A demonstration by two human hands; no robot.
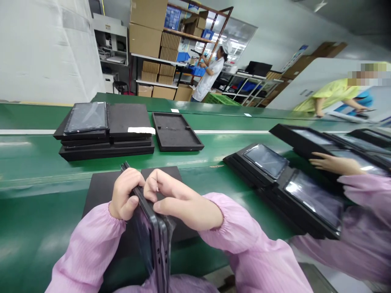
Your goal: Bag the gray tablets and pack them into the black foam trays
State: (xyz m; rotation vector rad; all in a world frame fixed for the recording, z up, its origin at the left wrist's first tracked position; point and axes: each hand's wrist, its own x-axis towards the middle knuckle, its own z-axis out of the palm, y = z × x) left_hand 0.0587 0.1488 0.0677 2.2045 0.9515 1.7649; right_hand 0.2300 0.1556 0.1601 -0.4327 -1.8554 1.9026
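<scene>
Two dark tablets (157, 236) stand on edge, side by side, in front of my body, wrapped at least partly in clear film. My left hand (126, 195) is closed around their upper left edge, thumb against one face. From the other side my right hand (180, 199) grips the top with curled fingers; its fingertips are partly hidden. Beneath them lies a flat black foam tray (99, 191). Farther off, a tablet (87, 117) rests face up on a stack of black foam trays (131, 140).
A black foam tray (177, 132) lies on the green conveyor belt (27, 167). To the right are foam trays holding tablets (265, 160), with a co-worker's hand (336, 163) over them. Two other people stand across the belt, near shelves with cardboard boxes (146, 38).
</scene>
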